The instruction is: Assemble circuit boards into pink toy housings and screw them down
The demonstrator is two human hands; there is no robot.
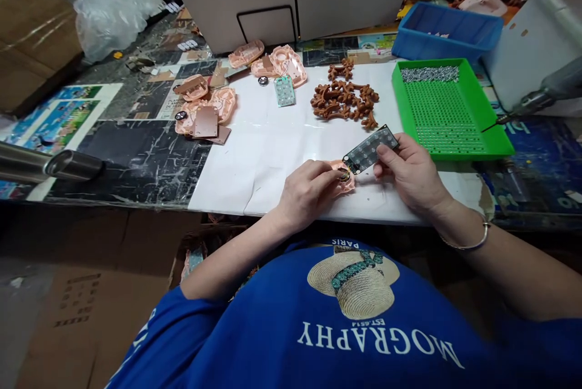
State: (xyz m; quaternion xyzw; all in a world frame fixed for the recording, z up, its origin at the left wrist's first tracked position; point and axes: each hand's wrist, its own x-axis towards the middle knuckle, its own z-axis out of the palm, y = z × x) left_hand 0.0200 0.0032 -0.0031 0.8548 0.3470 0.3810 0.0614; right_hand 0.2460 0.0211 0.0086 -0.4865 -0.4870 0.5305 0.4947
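Presently: circuit board (pixel 367 148), likely light, stiff, fragile; best edge-held. Your right hand (pixel 413 172) pinches it; left hand (pixel 305 192), closure unclear.

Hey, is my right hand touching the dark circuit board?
Touching. The head view shows the right hand holding the dark circuit board by one end, thumb on its face.

Blue Shirt (pixel 254 328), Slim Bracelet (pixel 473 247)

The short-sleeved shirt spreads at six o'clock. Toward five, it bears printed straw hats (pixel 364 299) with a teal patterned band (pixel 350 275) and white capitals (pixel 382 340) reading MOGRAPHY. The left sleeve (pixel 177 316), between seven and eight, carries white letters (pixel 142 333). The silvery bracelet circles the right wrist (pixel 468 232) near four.
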